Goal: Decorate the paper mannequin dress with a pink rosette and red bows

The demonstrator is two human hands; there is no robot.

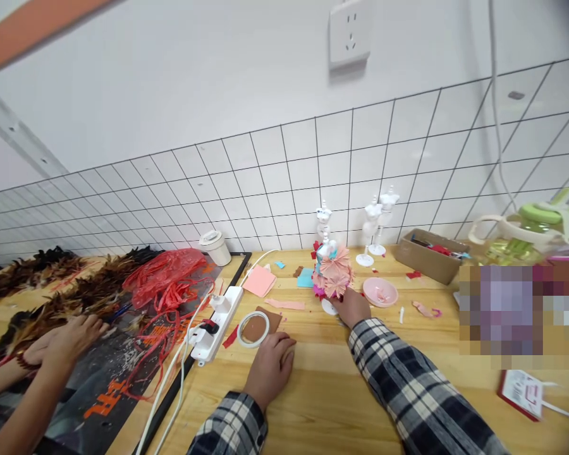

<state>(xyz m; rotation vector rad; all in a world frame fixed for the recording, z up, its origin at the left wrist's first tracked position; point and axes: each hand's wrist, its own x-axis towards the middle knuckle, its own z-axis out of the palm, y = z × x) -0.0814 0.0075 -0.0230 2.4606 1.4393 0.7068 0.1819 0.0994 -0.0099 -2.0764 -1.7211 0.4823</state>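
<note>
My right hand (351, 307) reaches forward over the wooden table (322, 392) and closes on the white base of a small mannequin (330, 270) dressed in pink paper flowers and blue. My left hand (270, 361) rests knuckles-up on the table with its fingers curled; I cannot make out anything inside it. Just beyond its fingers lie a roll of white tape (253, 328) and a brown paper piece (265, 321). Both my sleeves are black-and-white plaid.
Another person's hands (64, 341) work on brown feathers (71, 297) at the left, over a dark mat (99, 385). Red plastic strips (171, 284), a white power strip (218, 322), a pink dish (380, 292), bare white mannequins (377, 221), a cardboard box (427, 253) and paper scraps lie around.
</note>
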